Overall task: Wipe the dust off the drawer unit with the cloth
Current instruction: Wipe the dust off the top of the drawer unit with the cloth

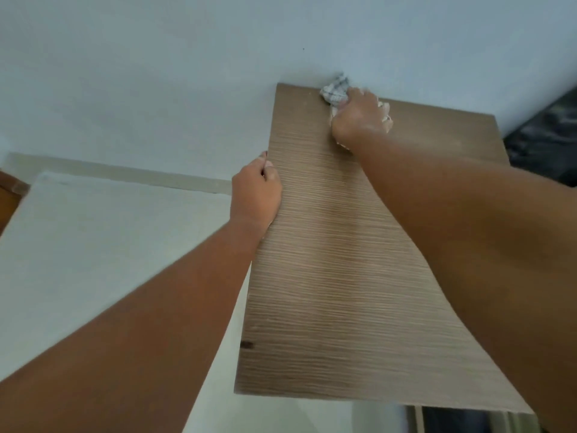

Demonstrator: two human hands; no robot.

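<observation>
Here the right hand (pixel 359 117) is closed around the bunched checked cloth (pixel 334 90), pressing it onto the drawer unit (pixel 327 276) top at its far edge, against the wall (pixel 156 73). The left hand (pixel 256 195) curls over the unit's side edge, nearer the body, steadying it. The risk, I judge: the cloth could slip behind the unit if pushed past that edge, or dust simply gets shoved against the wall.

Both bare arms reach far forward. The right hand (pixel 359 115) is at the far end, palm down, fingers curled in a tight grip on a bunched cloth (pixel 335 90). The left hand (pixel 256 195) sits nearer, fingers bent over the left edge of the drawer unit (pixel 327 276).
</observation>
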